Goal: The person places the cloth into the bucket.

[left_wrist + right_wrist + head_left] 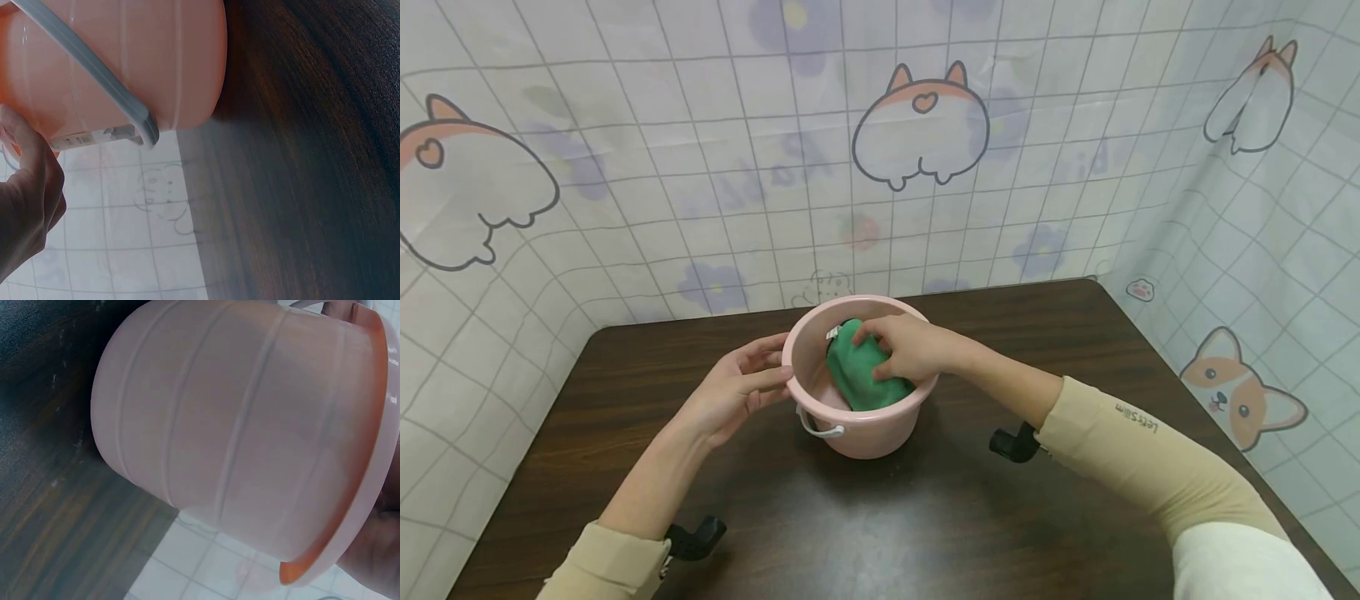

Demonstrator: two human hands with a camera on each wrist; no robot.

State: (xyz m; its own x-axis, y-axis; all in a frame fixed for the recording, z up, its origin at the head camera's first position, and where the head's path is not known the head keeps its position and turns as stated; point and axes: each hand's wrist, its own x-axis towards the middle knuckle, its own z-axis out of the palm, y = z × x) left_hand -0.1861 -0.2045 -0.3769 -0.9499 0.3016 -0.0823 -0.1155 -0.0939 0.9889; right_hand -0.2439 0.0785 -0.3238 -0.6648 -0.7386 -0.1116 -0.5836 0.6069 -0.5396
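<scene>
A pink bucket with a grey handle stands upright on the dark table. Its left rim is pinched by my left hand, thumb at the edge and the other fingers along the outside. Inside the bucket lies a soft green cloth item, with a small white tag and a dark edge at its upper left. From above, my right hand reaches over the right rim and grips this cloth between curled fingers and thumb. In the right wrist view the bucket wall hides the cloth.
The dark wood-grain table runs back to a white tiled-pattern sheet with corgi drawings, which also covers both sides. Black camera mounts sit at both wrists. A label is stuck on the bucket's outer wall.
</scene>
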